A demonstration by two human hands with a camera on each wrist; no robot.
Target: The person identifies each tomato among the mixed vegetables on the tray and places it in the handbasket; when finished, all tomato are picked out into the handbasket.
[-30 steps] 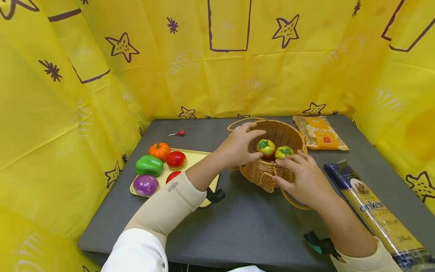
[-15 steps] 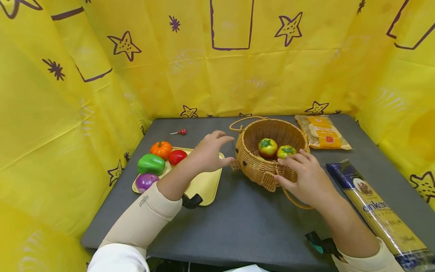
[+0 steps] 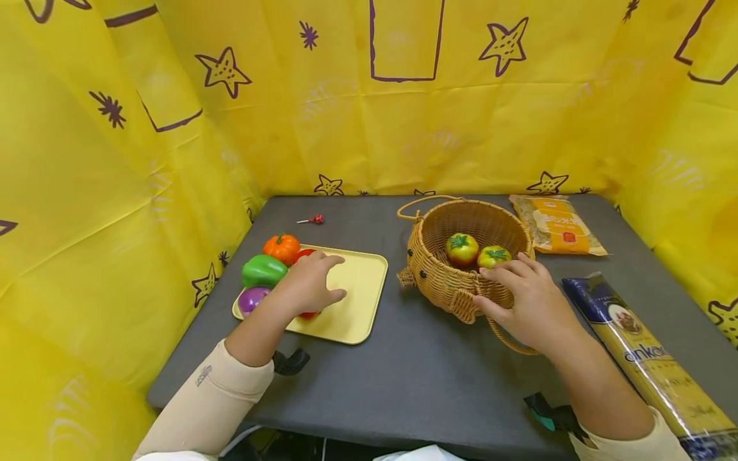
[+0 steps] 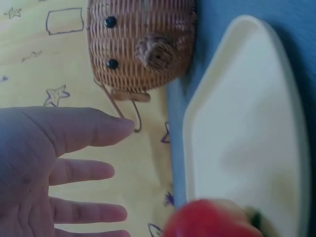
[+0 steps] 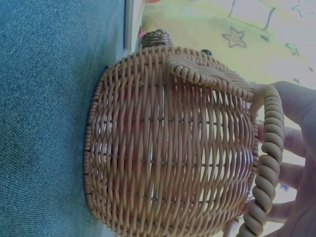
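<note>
My left hand [image 3: 308, 285] hangs over the yellow tray [image 3: 360, 282] with its fingers spread, holding nothing. Below and beside it lie a red round fruit [image 4: 205, 219], partly hidden by the hand, a green bell pepper [image 3: 263, 271], an orange pumpkin [image 3: 281, 248] and a purple round vegetable [image 3: 252, 299]. At the near rim of the wicker basket [image 3: 441, 282], my right hand [image 3: 527, 301] holds on, fingers over the rim and thumb outside. Inside the basket sit two green-and-red tomatoes [image 3: 462, 249], the second partly behind the right fingertips.
A lollipop [image 3: 312, 219] lies behind the tray. Right of the basket are an orange-labelled food bag [image 3: 558, 225] and a long pasta pack [image 3: 646, 352]. The basket's rope handles [image 5: 266, 163] stick out at its sides. Yellow patterned cloth [image 3: 403, 128] surrounds the grey table [image 3: 403, 384].
My left hand has moved left from the basket's rim to over the tray, fingers spread. The right hand stays at the basket. The view has shifted slightly.
</note>
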